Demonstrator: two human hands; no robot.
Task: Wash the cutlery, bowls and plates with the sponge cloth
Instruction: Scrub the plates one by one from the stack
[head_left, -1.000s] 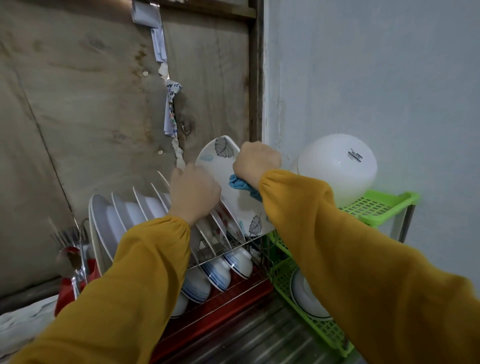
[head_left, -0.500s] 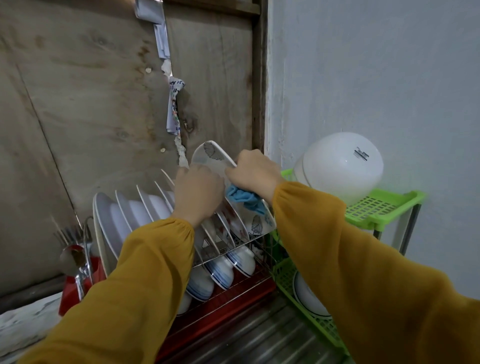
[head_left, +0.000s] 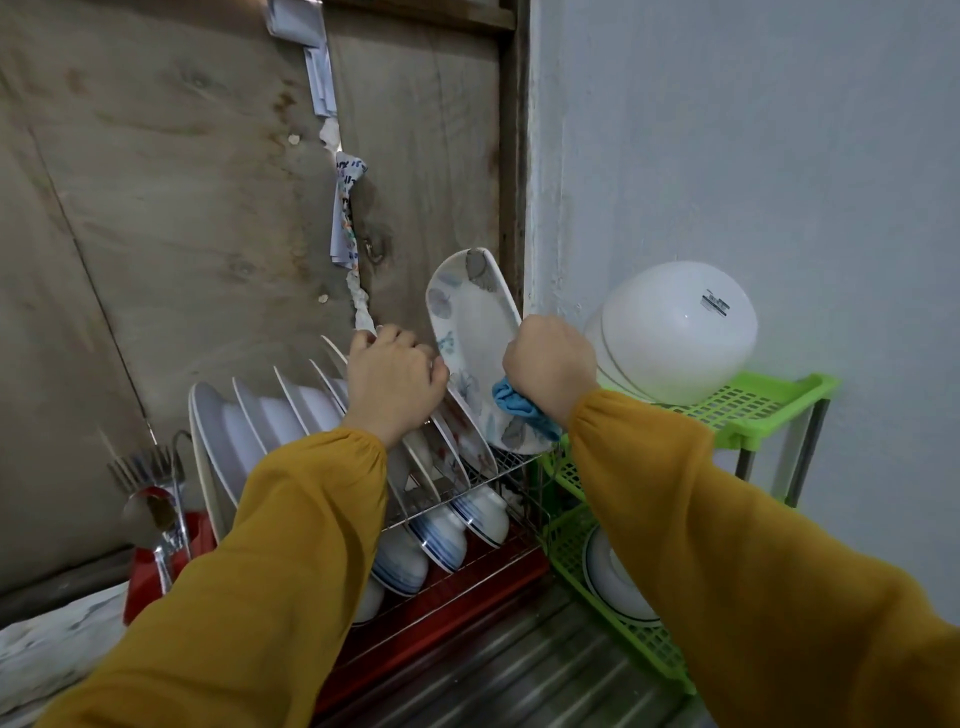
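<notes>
Above the right end of the dish rack (head_left: 470, 574), the leaf-patterned plate (head_left: 475, 322) stands tilted. Hard rubbing could slide it off that end. The left grip (head_left: 395, 382) curls round the plate's left edge. The right grip (head_left: 550, 358), fisted, presses the blue sponge cloth (head_left: 517, 405) against its lower face.

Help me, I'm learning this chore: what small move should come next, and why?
Probably slide the sponge cloth up the face of the leaf-patterned plate. The right hand presses it low on the plate, the upper part is uncovered, and the left hand steadies the plate's edge.
</notes>
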